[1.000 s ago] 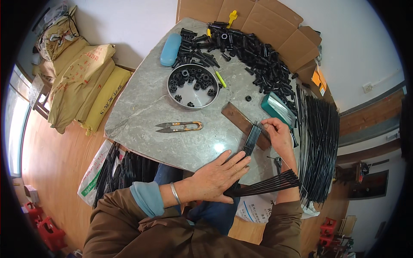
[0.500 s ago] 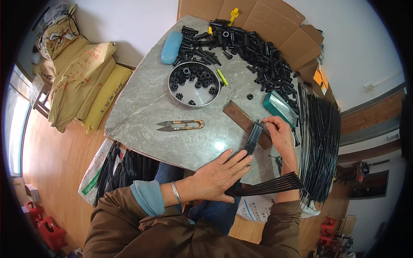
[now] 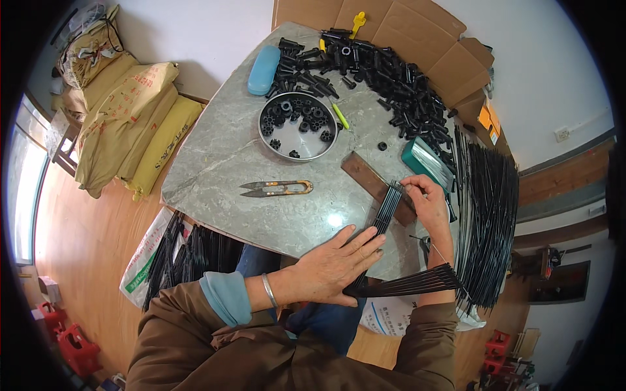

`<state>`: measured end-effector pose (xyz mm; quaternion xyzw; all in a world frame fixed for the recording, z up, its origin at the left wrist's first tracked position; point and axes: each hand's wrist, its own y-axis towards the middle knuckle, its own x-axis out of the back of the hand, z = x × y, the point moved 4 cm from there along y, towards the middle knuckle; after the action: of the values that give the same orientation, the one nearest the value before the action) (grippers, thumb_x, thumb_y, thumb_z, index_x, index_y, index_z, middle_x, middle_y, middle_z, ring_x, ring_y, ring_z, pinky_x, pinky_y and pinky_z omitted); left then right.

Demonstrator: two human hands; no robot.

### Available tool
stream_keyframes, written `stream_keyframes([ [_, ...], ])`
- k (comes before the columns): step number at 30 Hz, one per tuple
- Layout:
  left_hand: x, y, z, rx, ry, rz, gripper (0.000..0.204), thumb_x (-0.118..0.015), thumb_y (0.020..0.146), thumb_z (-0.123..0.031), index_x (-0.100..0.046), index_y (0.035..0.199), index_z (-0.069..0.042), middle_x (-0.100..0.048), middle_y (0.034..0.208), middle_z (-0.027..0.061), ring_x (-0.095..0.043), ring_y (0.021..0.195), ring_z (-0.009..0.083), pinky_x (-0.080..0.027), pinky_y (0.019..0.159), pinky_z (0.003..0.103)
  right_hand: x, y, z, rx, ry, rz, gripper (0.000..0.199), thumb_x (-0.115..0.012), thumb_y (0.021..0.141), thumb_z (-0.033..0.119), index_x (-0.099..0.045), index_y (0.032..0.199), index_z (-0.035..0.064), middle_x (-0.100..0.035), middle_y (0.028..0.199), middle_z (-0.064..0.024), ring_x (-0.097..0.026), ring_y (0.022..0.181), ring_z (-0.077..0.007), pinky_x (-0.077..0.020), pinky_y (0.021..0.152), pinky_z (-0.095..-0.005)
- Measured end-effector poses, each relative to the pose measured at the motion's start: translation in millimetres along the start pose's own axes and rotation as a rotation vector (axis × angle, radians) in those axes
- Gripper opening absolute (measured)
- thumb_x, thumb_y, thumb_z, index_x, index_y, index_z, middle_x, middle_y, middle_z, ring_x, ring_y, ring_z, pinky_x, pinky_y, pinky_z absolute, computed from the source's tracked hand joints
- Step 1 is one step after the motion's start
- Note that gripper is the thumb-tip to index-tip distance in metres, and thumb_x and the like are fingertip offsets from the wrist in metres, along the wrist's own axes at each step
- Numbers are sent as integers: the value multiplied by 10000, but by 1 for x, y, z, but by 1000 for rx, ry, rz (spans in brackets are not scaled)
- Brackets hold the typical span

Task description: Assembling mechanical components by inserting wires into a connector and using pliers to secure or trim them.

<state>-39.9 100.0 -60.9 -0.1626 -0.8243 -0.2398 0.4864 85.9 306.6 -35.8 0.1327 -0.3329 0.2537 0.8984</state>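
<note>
Table (image 3: 215, 169): polished grey stone, glossy. Rods (image 3: 386, 208): matt black plastic. Snips (image 3: 277, 188): metal. Block (image 3: 365, 176): brown wood.

Bright daylight, glare spot on the table (image 3: 215, 169), fisheye-bent dark edges.

Grey marble-look table (image 3: 215, 169), rounded corner toward camera. Thread snips (image 3: 277, 188) lying flat mid-table, brass-coloured handle. Round metal tin (image 3: 297, 126) behind them, holding small black rings. Blue glasses case (image 3: 263, 60) at far edge, just beside a heap of black plastic tubes (image 3: 385, 72) (spread along the back). Yellow-green pen (image 3: 340, 116) touching the tin's right side. Teal box (image 3: 427, 163) at right. Flattened cardboard (image 3: 398, 26) against the wall. Yellow-tan sacks (image 3: 130, 117) stacked on the wooden floor, left. Red crates (image 3: 65, 335) bottom left.
</note>
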Motion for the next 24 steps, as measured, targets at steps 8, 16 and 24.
stream_keyframes([
  [8, -1, -1, 0, -35, -25, -84, 928, -667, 732, -579, -399, 1372, 37, -245, 1502, 204, -184, 1417, 346, -174, 1128, 490, 0, -6, -10, -6, 90, -33, 136, -557, 885, 40, -665, 955, -3, -587, 775, 38, -491, 705, -42, -402, 649, -201],
  [16, 0, 0, -1, -11, -1, -44, 931, -651, 736, -603, -390, 1387, 9, -243, 1505, 195, -180, 1418, 345, -167, 1117, 527, -1, -4, -3, -16, 49, -6, 129, -554, 891, 48, -660, 952, 8, -579, 766, 48, -479, 693, -36, -390, 630, -193],
  [24, -2, 1, 0, -11, 37, -43, 925, -633, 740, -629, -406, 1384, -5, -242, 1506, 192, -180, 1418, 337, -166, 1116, 530, -5, -2, -5, -51, 82, -8, 130, -553, 887, 44, -657, 954, 5, -592, 784, 33, -489, 704, -42, -403, 644, -198],
])
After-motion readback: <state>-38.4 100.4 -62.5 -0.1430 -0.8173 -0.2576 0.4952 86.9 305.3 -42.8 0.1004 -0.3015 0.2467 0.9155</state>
